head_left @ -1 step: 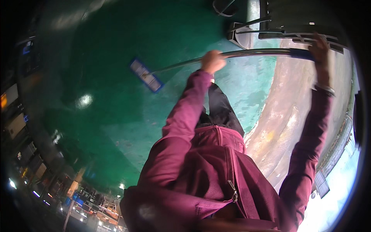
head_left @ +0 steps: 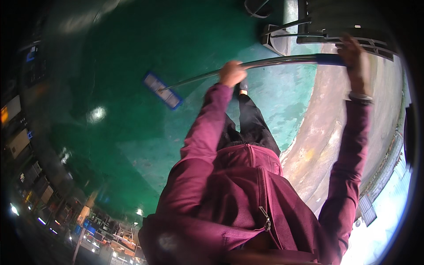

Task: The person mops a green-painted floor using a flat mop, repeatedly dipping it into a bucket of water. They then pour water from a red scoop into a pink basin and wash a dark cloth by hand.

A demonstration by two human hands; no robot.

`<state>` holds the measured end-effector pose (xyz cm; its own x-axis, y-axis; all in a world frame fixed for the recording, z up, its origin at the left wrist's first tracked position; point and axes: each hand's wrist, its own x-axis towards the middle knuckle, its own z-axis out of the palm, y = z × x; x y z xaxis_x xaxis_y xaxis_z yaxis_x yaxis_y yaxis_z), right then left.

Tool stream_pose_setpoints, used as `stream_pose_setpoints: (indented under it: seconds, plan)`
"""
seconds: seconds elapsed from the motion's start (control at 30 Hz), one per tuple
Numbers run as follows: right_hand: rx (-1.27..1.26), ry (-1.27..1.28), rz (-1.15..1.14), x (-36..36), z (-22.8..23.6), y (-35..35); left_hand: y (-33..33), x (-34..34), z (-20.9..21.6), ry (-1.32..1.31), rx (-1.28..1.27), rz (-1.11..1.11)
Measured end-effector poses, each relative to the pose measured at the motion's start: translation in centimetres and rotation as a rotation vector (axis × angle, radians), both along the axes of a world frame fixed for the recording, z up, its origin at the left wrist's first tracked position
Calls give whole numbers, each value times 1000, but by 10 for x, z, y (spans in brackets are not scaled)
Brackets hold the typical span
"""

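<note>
Metal and blue: had pole [head_left: 282, 60] clasped in curled left hand [head_left: 232, 73], end grip [head_left: 330, 59] held by blurred right hand [head_left: 355, 59]; bore white-panelled, blue-rimmed mop head [head_left: 155, 85] on green floor [head_left: 123, 132].

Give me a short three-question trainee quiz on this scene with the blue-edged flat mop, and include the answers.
1. True or false: the left hand grips the shiny metal pole.
2. Which surface lies beneath the blue-edged rectangular mop head? A) bare pale concrete; B) glossy green floor; C) corrugated metal.
3. Fill in the colour: the right hand is at the pole's ____ end section.

Key: 1. True. 2. B. 3. Blue.
</note>
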<state>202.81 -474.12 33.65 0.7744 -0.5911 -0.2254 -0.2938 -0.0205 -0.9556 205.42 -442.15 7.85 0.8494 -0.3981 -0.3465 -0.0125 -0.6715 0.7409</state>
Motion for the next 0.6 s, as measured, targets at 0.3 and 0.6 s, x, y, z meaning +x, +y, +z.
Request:
stream_pose_setpoints:
  seconds: [0.3,0.6]
  plan:
    - [824,197,527,-131,-130,351,372,-142,-116,68,837,43]
    - [560,88,303,-268,-108,206,213,-228,-120,-216,578,-44]
